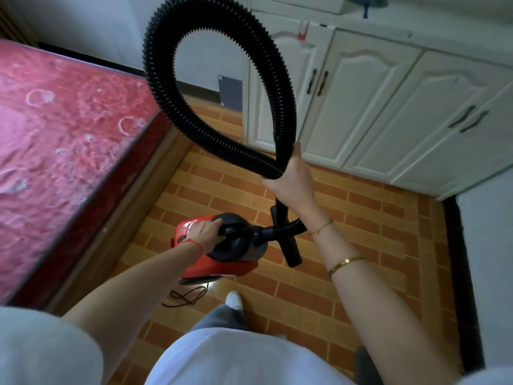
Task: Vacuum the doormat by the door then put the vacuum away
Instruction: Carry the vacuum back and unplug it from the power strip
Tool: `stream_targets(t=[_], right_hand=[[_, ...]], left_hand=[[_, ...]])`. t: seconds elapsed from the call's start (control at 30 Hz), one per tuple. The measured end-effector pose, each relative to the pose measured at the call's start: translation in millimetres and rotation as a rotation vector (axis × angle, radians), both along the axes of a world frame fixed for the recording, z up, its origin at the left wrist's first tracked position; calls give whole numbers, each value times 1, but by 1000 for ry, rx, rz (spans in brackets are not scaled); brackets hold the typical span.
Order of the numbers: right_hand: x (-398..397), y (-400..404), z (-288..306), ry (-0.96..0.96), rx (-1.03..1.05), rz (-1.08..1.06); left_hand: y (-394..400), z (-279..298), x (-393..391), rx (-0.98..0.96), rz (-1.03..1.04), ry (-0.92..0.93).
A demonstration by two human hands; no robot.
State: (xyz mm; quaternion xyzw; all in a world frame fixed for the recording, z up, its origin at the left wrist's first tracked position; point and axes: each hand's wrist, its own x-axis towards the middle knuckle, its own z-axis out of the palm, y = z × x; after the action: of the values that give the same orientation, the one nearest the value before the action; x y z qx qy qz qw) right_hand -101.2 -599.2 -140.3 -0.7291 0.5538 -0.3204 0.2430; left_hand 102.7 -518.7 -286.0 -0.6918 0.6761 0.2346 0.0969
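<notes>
My left hand [204,232] grips the handle of the red vacuum [222,254] near the bed [55,140]; my right hand [288,182] clutches the looped black hose [216,134] raised before the cabinets [374,107].

- I see a white cabinet [369,107] with dark handles along the far wall.
- Left of the cabinet lies a red patterned mattress [61,140].
- Between them runs a brick-patterned floor [347,226].
- A grey panel [229,91] leans just left of the cabinet.
</notes>
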Motion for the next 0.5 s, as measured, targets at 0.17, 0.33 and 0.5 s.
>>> stream_targets(t=[0.17,0.33,0.5], right_hand=[[73,-47,10,-3,3,96],[137,-90,9,-10,-35,220],[197,-128,2,-8,-18,340]], left_hand=[[-32,2,67,-46,103,9],[-56,4,124,-70,212,4],[-70,1,170,-74,354,26]])
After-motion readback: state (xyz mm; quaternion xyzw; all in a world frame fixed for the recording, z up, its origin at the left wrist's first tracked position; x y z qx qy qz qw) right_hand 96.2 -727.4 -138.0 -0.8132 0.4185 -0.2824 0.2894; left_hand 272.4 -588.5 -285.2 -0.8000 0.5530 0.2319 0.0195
